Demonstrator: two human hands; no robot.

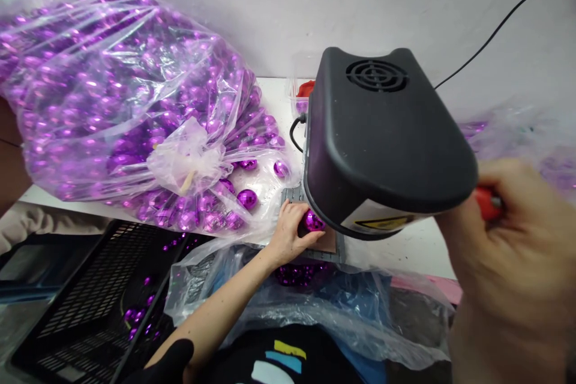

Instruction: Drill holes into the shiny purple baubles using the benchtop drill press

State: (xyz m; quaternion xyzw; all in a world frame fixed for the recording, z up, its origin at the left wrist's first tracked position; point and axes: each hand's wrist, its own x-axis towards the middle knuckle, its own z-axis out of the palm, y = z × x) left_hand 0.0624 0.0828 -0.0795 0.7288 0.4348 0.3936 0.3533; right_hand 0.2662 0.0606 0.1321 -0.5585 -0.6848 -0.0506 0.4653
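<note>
My left hand [290, 229] pinches a shiny purple faceted ball [314, 221] between thumb and fingers. The ball is over a brown plate [327, 241] on the base of a black machine [391, 132], partly under its large housing. At the machine's right side my right hand [517, 240], blurred and close to the camera, is wrapped around a red lever handle [486, 204]. Much of the handle is hidden by the fingers. A few loose purple balls [247, 198] lie on the white table just left of my left hand.
A large clear bag [135, 90] full of purple balls covers the table's left side. Below the machine, an open plastic bag [360, 306] holds more purple balls. A black crate [67, 312] stands at lower left. A clear box [294, 81] sits behind the machine.
</note>
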